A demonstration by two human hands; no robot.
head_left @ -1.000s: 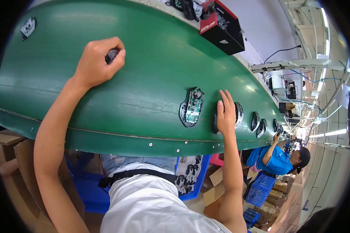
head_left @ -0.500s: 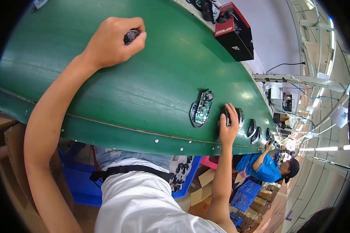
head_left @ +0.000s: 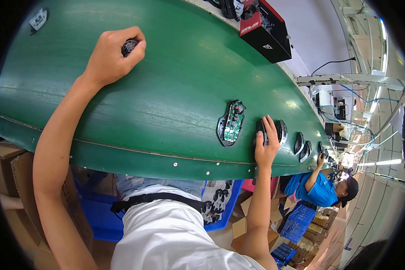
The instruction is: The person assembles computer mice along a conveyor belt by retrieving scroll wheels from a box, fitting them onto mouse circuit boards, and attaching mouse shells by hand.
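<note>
My left hand (head_left: 109,57) is closed round a small dark, round part (head_left: 129,47) above the far left of the green work surface (head_left: 175,76). Most of that part is hidden by my fingers, so its kind is unclear. Farther right, an opened computer mouse base (head_left: 231,123) lies with its green circuit board facing up. My right hand (head_left: 267,146) has its fingers over a black computer mouse (head_left: 260,126), thumb along its side. Just beyond those fingers is another dark, glossy mouse (head_left: 281,133).
More dark mice (head_left: 299,142) lie farther right, towards a co-worker in a blue shirt (head_left: 320,189). An open black and red box (head_left: 265,36) stands past the far edge. A grey-white piece (head_left: 38,20) lies far left. Below are a blue bin (head_left: 104,227) and cardboard boxes (head_left: 6,173).
My left hand has shifted left and slightly nearer, still round the dark part. The grey-white piece at far left has come further into view. My right hand stays on the mouse.
</note>
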